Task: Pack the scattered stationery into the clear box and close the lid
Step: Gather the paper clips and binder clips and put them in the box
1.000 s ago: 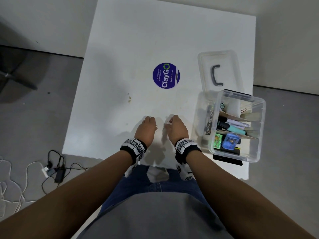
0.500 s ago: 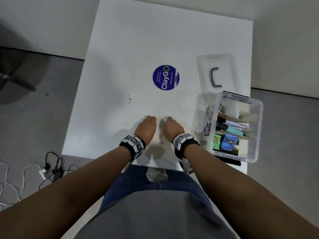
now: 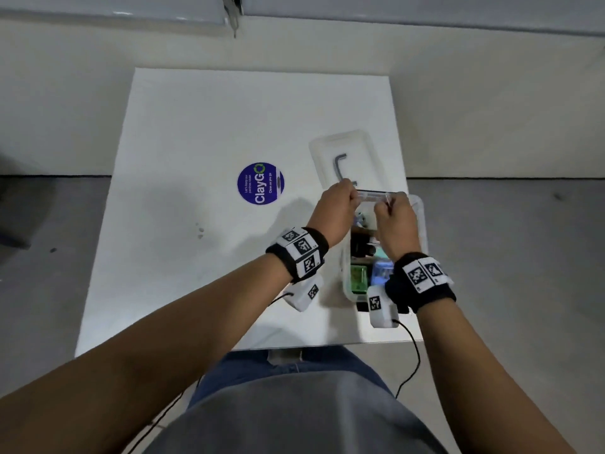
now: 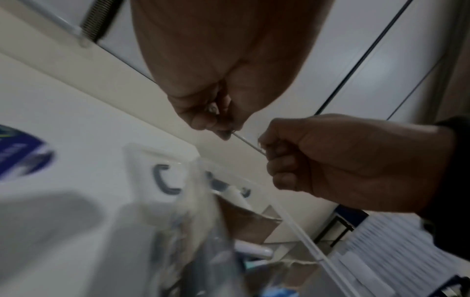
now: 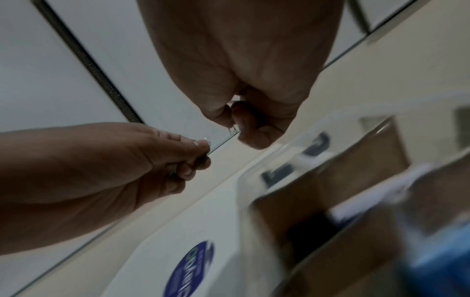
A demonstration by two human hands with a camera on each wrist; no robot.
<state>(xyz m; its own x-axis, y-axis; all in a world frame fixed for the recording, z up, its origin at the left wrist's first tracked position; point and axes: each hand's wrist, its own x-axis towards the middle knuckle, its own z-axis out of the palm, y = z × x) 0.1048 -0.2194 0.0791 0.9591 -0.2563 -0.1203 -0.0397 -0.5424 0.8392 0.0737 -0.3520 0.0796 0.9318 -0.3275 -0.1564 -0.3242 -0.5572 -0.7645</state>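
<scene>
Ruler (image 3: 373, 195) crosswise between both hands

1. Right hand (image 5: 244, 90) at top center, fingers curled, pinching one end of a thin clear ruler (image 5: 223, 140).
2. Left hand (image 5: 142, 164) comes in from the left edge, fingertips (image 5: 201, 144) pinching the ruler's other end.
3. Ruler seen edge-on, held between both hands above the tabletop (image 5: 142, 237).
4. Clear box (image 5: 254, 180) at lower right, blurred; brown card pieces and something blue inside, items unclear.
5. Round blue sticker (image 5: 188, 271) on the tabletop at the bottom, text unreadable.
</scene>
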